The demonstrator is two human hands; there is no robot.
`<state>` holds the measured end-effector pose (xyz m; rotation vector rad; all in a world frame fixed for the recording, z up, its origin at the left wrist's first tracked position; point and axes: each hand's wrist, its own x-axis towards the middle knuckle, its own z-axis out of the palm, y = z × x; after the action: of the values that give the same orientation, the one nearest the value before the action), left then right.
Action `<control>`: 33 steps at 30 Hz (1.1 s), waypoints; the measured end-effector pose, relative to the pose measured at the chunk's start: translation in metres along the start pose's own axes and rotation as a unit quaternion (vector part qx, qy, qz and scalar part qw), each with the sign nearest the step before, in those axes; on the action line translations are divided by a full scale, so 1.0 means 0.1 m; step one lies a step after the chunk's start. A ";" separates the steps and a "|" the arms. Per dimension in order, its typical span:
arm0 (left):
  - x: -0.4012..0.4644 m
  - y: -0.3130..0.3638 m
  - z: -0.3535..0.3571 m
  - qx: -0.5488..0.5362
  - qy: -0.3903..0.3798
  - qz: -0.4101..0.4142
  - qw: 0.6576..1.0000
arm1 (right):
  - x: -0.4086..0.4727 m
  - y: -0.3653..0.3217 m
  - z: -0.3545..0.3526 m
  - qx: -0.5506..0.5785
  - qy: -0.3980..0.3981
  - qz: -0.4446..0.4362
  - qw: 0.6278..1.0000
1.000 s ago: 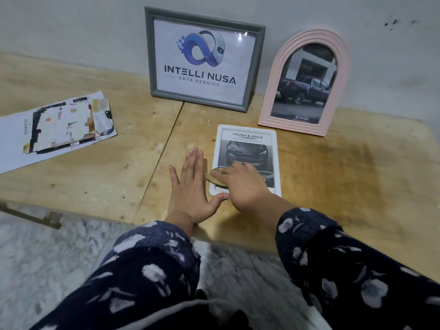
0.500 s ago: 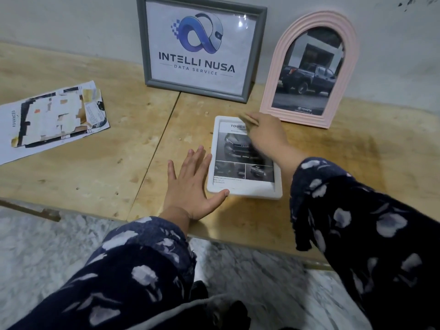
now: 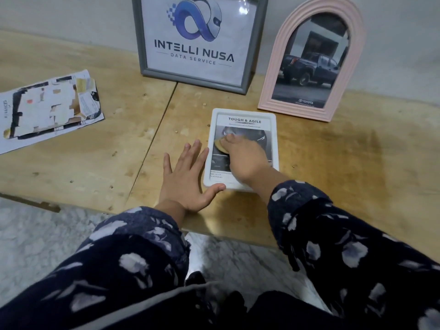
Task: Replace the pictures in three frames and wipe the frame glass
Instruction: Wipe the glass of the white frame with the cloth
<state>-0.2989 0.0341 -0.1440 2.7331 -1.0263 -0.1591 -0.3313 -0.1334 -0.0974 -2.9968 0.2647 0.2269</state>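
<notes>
**Cloth Drawn Back to Mid-Glass**

As seen from the head view, the cloth (image 3: 219, 146) had been drawn back from the top of the white frame (image 3: 274, 139) to mid-glass, pressed under the right hand (image 3: 245, 160); wiping was judged underway. The frame was steadied by the flat, empty left hand (image 3: 184, 179). Three frames were counted: white, grey frame (image 3: 140, 44), pink frame (image 3: 269, 91). One paper pile (image 3: 47, 108) was noted.

White frame (image 3: 273, 139) flat; grey frame (image 3: 139, 44), pink frame (image 3: 269, 91) upright.
</notes>
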 end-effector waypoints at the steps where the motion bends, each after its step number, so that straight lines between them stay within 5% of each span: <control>1: 0.00 0.00 0.00 0.001 -0.001 0.000 1.000 | -0.08 -0.03 0.01 0.002 -0.014 0.000 1.000; 10: -0.01 0.02 -0.02 0.002 0.006 -0.003 1.000 | -0.50 -0.07 -0.16 0.016 -0.074 -0.045 0.996; 13: -0.01 0.03 -0.03 0.006 0.006 0.001 1.000 | -0.37 0.11 -0.49 0.155 -0.118 0.039 0.980; 16: 0.00 0.03 -0.04 0.009 -0.003 0.001 1.000 | -0.08 0.35 -0.67 0.190 -0.021 0.107 0.976; 19: 0.01 0.03 -0.04 0.000 -0.003 -0.002 1.000 | 0.21 0.41 -0.69 0.177 0.066 0.106 0.976; 24: 0.00 0.03 -0.04 0.000 -0.010 -0.007 1.000 | 0.33 0.35 -0.25 0.069 -0.015 0.089 0.993; 33: -0.01 0.03 -0.03 -0.021 0.011 -0.011 1.000 | -0.19 0.14 -0.06 0.008 -0.012 0.030 0.999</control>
<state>-0.3011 0.0328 -0.1406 2.7025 -0.9750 -0.1525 -0.3520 -0.1450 -0.0901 -2.9716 0.3523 0.2650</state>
